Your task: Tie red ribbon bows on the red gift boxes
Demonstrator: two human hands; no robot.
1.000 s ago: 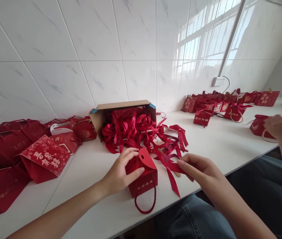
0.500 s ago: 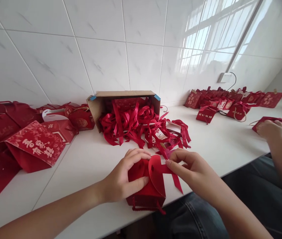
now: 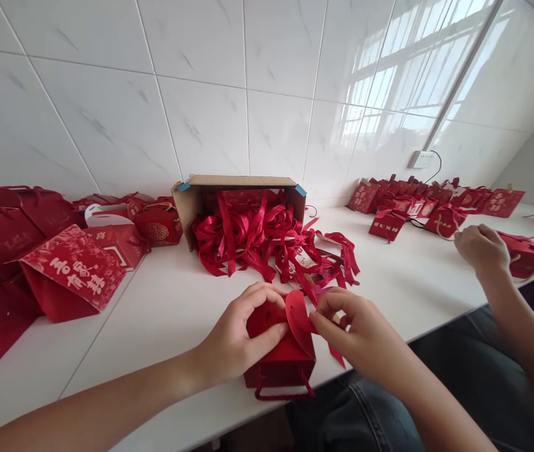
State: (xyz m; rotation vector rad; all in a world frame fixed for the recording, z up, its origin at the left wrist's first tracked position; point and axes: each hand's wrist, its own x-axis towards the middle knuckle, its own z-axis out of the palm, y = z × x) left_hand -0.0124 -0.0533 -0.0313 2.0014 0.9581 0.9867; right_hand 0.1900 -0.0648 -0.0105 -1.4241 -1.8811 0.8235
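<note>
A small red gift box (image 3: 279, 371) stands near the table's front edge, a twisted red cord handle (image 3: 286, 397) hanging at its near side. My left hand (image 3: 232, 333) is closed over the top left of it, thumb and fingers gripping the panels there. On the box's right, a rounded flap (image 3: 298, 320) with small holes stands partly up. My right hand (image 3: 359, 323) pinches a red ribbon (image 3: 336, 355) close against this flap; the ribbon's end dangles below the fingers. Whether the ribbon passes through a hole is hidden.
Behind my hands, a cardboard carton (image 3: 243, 181) lies on its side, red ribbons (image 3: 267, 235) spilling out. Red gift boxes (image 3: 78, 270) crowd the left; more boxes (image 3: 389, 223) stand at the back right. A co-worker's hand (image 3: 484, 251) is by another red box (image 3: 526, 254).
My right hand has brought the ribbon closer to the flap, which has tipped up a little. The co-worker's hand has moved left, off the box it was at.
</note>
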